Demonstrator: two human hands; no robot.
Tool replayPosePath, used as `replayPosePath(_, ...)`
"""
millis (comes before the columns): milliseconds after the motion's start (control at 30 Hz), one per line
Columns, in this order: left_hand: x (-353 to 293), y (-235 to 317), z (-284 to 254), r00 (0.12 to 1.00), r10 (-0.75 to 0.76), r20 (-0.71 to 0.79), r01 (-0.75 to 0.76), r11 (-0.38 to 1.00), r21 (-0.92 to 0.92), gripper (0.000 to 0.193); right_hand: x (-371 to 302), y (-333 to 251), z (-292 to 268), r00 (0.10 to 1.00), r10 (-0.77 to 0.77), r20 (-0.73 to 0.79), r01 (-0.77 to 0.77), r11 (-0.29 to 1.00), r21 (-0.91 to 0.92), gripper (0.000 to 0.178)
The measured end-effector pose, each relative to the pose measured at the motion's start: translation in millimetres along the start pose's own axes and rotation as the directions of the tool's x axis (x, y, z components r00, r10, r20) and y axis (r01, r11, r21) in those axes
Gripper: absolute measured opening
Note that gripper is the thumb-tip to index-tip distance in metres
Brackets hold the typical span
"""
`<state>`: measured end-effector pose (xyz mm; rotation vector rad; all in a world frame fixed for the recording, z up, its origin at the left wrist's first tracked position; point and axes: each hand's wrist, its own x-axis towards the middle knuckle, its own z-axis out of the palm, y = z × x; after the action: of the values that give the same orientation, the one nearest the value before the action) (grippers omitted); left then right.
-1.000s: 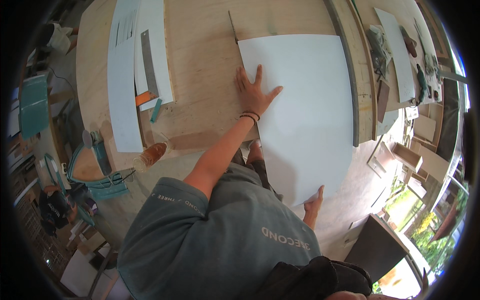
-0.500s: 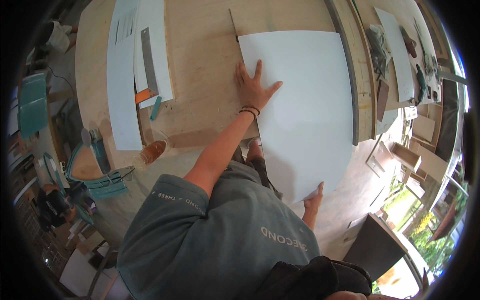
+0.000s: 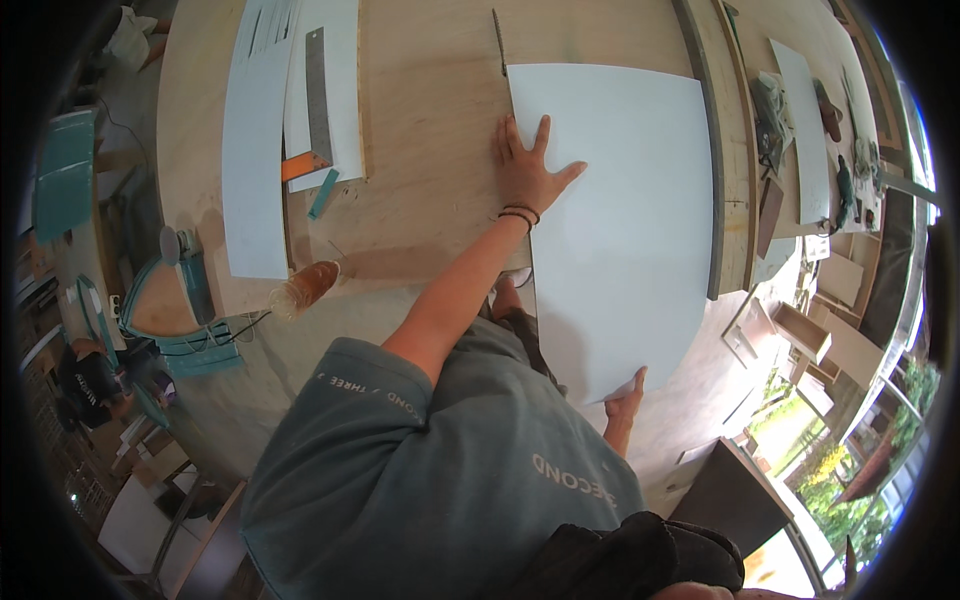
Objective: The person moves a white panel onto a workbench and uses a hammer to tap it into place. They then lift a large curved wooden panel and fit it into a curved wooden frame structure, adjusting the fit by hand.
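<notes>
White panel (image 3: pixel 625 230) reaching the toothed blade (image 3: pixel 499 42)

Most is lying short, near end overhanging the worktop (image 3: pixel 430 110). You're resting your left hand (image 3: pixel 530 180) on its edge, fingers spread, released; your right hand (image 3: pixel 625 406) is meeting that end, grasp hidden.

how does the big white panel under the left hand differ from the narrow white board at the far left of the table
The big white panel is much wider than the narrow white board. The left hand and right hand touch the panel; neither touches the board. The panel reaches well past the table's near edge, while the board ends around it. Both are flat and white.
</notes>
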<state>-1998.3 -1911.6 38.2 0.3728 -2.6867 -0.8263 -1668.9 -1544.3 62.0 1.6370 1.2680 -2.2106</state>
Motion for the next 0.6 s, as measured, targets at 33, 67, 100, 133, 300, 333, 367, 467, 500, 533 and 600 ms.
replayPosePath(33,-0.7,-0.8,0.2,1.0,-0.003,0.0,0.003,1.0,-0.007,0.094,3.2,0.1,-0.5,0.999,-0.05,0.012,0.051,0.998,-0.033,0.078)
replayPosePath(67,-1.4,-1.8,0.1,1.0,-0.005,0.002,0.005,1.0,-0.014,0.094,6.8,0.0,-1.0,0.995,-0.1,0.026,0.101,0.993,-0.064,0.079)
replayPosePath(100,-1.0,-1.9,1.7,1.0,-0.004,0.0,0.004,1.0,-0.025,0.094,14.6,-2.3,-2.3,0.991,-0.127,-0.033,0.124,0.989,-0.08,0.082)
replayPosePath(133,-0.8,-0.8,2.3,1.0,-0.004,-0.001,0.004,1.0,-0.028,0.094,21.1,-6.0,-5.1,0.983,-0.154,-0.096,0.145,0.985,-0.094,0.085)
replayPosePath(300,-4.3,-0.4,-0.4,1.0,0.02,0.001,-0.019,1.0,-0.02,0.095,24.1,-8.2,-8.2,0.929,-0.191,-0.318,0.104,0.957,-0.27,0.098)
replayPosePath(333,-4.5,-0.8,-1.1,1.0,0.016,0.001,-0.016,1.0,-0.02,0.095,24.1,-8.2,-10.0,0.93,-0.195,-0.311,0.113,0.958,-0.265,0.103)
replayPosePath(367,-4.8,-1.5,-2.0,1.0,0.012,0.002,-0.012,1.0,-0.019,0.096,24.4,-8.2,-11.7,0.932,-0.2,-0.303,0.121,0.958,-0.26,0.107)
replayPosePath(467,-8.2,-2.2,-3.8,1.0,0.024,-0.005,-0.025,0.999,-0.022,0.097,23.1,-7.4,-9.1,0.916,-0.196,-0.351,0.104,0.959,-0.264,0.104)
replayPosePath(500,-10.3,-1.7,-3.7,0.999,0.034,-0.004,-0.034,0.999,-0.026,0.098,22.5,-6.1,-12.4,0.924,-0.204,-0.324,0.124,0.96,-0.25,0.103)
replayPosePath(533,-11.7,-1.4,-3.5,1.0,0.022,-0.006,-0.022,1.0,-0.019,0.098,21.5,-4.1,-15.8,0.931,-0.211,-0.297,0.143,0.962,-0.234,0.102)
replayPosePath(600,-17.5,1.3,-0.4,1.0,0.007,0.003,-0.007,1.0,-0.011,0.099,19.7,0.8,-26.1,0.95,-0.206,-0.234,0.163,0.968,-0.192,0.099)
